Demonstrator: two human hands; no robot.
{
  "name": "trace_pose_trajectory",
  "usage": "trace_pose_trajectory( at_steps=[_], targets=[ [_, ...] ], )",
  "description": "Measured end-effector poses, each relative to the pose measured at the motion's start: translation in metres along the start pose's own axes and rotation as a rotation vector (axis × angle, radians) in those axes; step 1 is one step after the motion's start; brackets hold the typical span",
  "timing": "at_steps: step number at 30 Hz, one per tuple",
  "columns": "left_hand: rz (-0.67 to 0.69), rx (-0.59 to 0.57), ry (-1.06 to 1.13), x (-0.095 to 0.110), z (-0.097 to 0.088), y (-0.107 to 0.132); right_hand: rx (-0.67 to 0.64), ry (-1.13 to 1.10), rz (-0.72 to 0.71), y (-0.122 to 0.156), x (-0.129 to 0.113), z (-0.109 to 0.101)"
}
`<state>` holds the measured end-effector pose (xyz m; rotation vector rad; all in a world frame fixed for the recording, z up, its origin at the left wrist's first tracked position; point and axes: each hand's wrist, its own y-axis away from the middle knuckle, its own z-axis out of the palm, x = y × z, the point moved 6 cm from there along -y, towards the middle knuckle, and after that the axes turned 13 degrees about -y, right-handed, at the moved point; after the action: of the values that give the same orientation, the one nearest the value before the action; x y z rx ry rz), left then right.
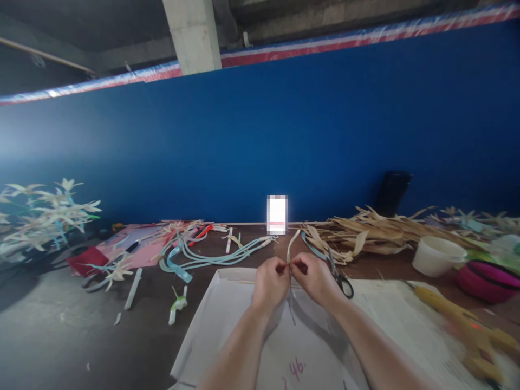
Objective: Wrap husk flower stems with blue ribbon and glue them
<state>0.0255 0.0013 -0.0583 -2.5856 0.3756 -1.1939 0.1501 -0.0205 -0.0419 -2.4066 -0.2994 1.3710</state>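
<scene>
My left hand (271, 283) and my right hand (315, 279) meet in the middle, fingertips close together. Both pinch a narrow pale strip of dried husk (289, 250), whose upper end sticks up above the fingers. A thin dark stem (292, 311) hangs below the fingertips; where it joins the strip is hidden by the fingers. Beneath my hands lies a shallow white cardboard box lid (227, 319) with handwritten marks on it. Black-handled scissors (345, 286) lie just right of my right hand.
A yellow glue gun (467, 330) rests on printed paper at right. Behind it stand a white tub (439, 257) and a magenta bowl (489, 280). Dried husks (365, 233) pile at the back. Pale blue cords (211, 257), a red container (87, 261) and husk flowers (60, 203) are left.
</scene>
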Motion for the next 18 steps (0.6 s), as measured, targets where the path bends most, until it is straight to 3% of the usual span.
trace_pose_trajectory(
  at_steps=[6,12,18],
  targets=[
    [-0.064,0.018,0.003,-0.002,0.001,0.003,0.017,-0.012,0.002,0.0,0.001,0.001],
    [-0.328,-0.015,0.123,-0.032,-0.004,-0.008,0.027,-0.103,-0.067,0.006,-0.019,0.004],
    [-0.353,-0.073,0.336,-0.038,-0.005,-0.013,0.228,-0.321,0.135,-0.001,0.004,-0.017]
  ],
)
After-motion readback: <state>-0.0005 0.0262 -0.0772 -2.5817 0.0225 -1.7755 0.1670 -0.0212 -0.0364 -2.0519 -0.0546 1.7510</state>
